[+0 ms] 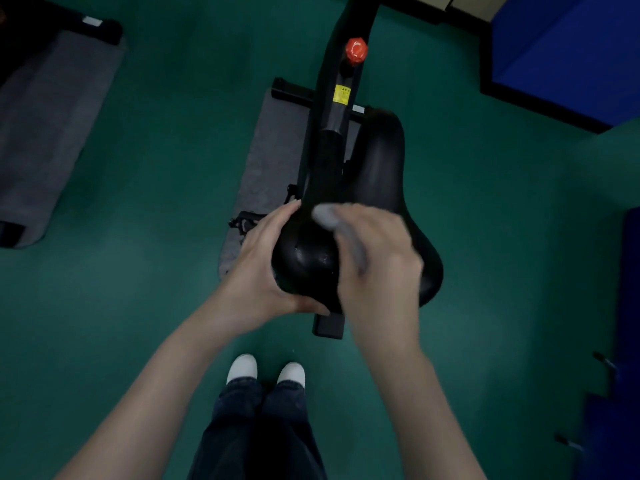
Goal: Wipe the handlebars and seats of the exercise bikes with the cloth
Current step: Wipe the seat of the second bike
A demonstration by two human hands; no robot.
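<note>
A black bike seat (310, 258) fills the middle of the head view, its nose pointing away from me. My left hand (258, 268) grips the seat's left rear edge, thumb under the back and fingers along the side. My right hand (377, 258) lies on top of the seat, blurred, shut on a grey cloth (332, 220) that pokes out past the fingers and presses on the seat's surface. The right half of the seat is mostly hidden under that hand. The handlebars are out of view.
The black bike frame (337, 116) with a red knob (356, 50) and a yellow sticker runs away from me over a grey mat (266, 168) on green floor. Another grey mat (52, 116) lies at the left. Blue pads (568, 46) stand at the right. My white shoes (266, 370) are below.
</note>
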